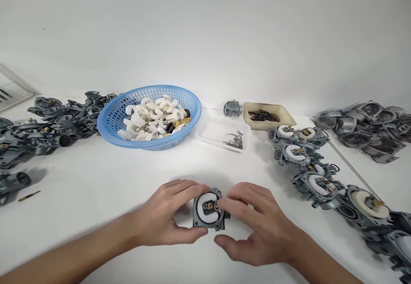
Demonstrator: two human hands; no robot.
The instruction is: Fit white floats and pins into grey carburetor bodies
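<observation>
A grey metal carburetor body [196,218] rests on the white table in front of me, its open side facing up. Inside it lies a white C-shaped float [201,209] around brass jets [209,206]. My left hand [175,215] grips the carburetor from the left, fingers at its far edge and thumb at its near edge. My right hand [257,222] is at its right side, index fingertip touching the float's hinge end. The right thumb stands apart from the fingers. Whether a small pin is under that fingertip is hidden.
A blue basket [149,146] holds many floats. A clear tray [205,136] holds small metal pins, and a beige tray [282,112] black rings. Carburetors with floats [317,184] line the right; bare carburetors [64,121] pile at left. Metal bowls [362,121] lie far right.
</observation>
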